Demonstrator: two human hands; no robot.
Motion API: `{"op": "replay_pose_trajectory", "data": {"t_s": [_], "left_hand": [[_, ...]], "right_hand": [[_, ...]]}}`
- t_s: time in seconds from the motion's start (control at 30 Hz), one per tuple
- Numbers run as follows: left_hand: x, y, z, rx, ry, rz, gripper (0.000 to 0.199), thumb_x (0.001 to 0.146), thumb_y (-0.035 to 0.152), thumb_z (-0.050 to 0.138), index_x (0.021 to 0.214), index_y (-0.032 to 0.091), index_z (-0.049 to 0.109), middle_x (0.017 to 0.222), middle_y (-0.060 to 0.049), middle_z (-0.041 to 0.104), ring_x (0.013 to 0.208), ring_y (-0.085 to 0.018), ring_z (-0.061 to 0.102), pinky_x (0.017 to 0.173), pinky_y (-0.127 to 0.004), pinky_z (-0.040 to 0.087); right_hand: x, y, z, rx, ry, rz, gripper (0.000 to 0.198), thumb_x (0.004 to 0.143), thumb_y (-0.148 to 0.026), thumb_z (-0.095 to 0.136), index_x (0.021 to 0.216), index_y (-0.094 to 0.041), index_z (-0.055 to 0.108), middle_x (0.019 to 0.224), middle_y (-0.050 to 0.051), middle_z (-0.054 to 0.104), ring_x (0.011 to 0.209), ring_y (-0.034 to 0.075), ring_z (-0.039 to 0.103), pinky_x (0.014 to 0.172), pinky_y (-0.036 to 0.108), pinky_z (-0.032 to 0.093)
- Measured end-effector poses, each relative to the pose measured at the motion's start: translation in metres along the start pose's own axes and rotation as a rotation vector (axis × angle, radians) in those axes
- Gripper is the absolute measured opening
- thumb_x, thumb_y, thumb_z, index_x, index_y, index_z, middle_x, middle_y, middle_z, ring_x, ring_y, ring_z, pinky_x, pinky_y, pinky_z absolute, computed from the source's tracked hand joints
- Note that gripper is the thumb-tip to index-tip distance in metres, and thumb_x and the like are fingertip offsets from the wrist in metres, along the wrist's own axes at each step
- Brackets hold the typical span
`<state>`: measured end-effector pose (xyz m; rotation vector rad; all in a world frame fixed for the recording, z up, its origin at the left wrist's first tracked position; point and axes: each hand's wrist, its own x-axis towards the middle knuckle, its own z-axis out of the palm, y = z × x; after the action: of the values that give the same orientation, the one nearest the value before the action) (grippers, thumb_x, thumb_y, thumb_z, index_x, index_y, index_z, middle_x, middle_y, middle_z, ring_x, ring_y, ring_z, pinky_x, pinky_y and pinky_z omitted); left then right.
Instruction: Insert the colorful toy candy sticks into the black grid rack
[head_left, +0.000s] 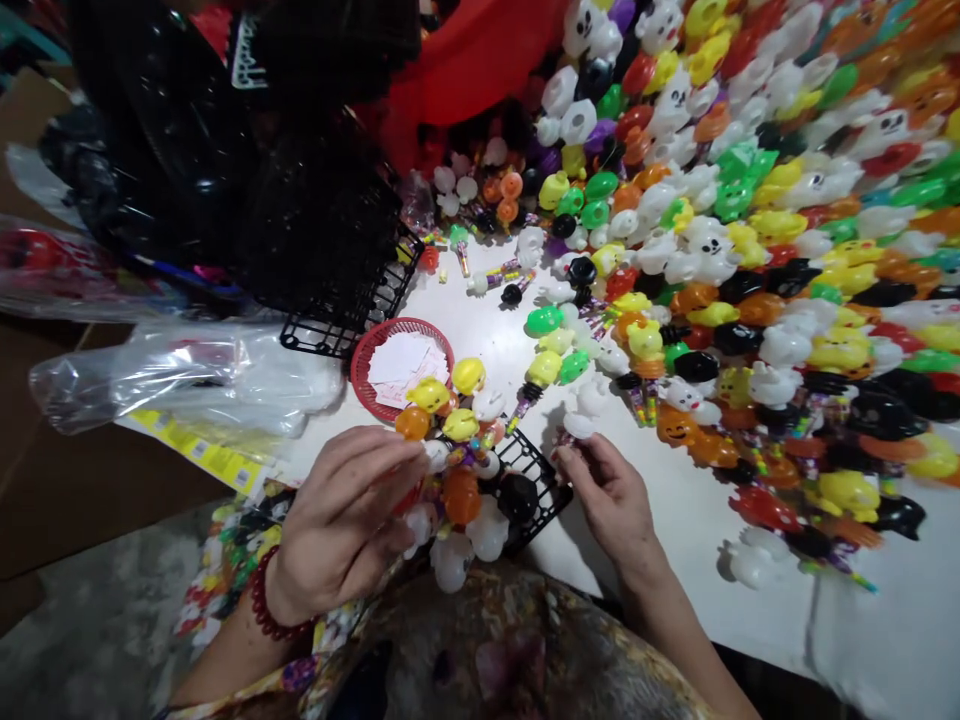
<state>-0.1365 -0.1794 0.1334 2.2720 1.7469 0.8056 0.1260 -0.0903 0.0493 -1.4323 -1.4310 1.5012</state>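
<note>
My right hand (611, 495) pinches the lower end of a white plastic figure toy (589, 408) between thumb and fingers, just above the white table. At the left, my left hand (345, 515) is curled against a bunch of figure-topped candy tubes (461, 495). Their yellow, orange, white and black heads point outward. What its fingertips grip is hidden, though a bit of red shows between fingers and thumb. Under the bunch, a black plastic basket (536, 478) is partly visible at the table's near edge.
A large heap of similar colourful toys (712, 250) covers the table's right and back. A round red basket (365, 372) holds white paper slips. Clear plastic bags (217, 375), a black crate (319, 335) with black bags, and more toys (232, 540) below lie left.
</note>
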Motion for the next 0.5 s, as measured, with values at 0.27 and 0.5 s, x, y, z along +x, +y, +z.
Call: {"op": "replay_pose_trajectory", "data": {"t_s": [0.27,0.5], "left_hand": [[0.011,0.004,-0.002,0.062,-0.056,0.040,0.046,0.098,0.042,0.039,0.139,0.029,0.056,0.115,-0.011,0.070,0.110,-0.030,0.062,0.095,-0.048,0.053],[0.023,0.008,-0.001,0.097,-0.111,0.062,0.049,0.099,0.042,0.036,0.145,0.029,0.049,0.118,-0.012,0.067,0.114,-0.030,0.059,0.094,-0.047,0.053]], "right_hand": [[0.003,0.008,0.001,0.073,-0.172,0.040,0.031,0.091,-0.048,0.059,0.108,-0.022,0.065,0.088,0.005,0.072,0.072,0.017,0.066,0.064,0.028,0.056],[0.008,0.008,0.001,0.065,-0.178,-0.101,0.022,0.084,-0.038,0.063,0.099,-0.023,0.070,0.105,0.008,0.073,0.094,0.023,0.069,0.082,0.035,0.057]]}}
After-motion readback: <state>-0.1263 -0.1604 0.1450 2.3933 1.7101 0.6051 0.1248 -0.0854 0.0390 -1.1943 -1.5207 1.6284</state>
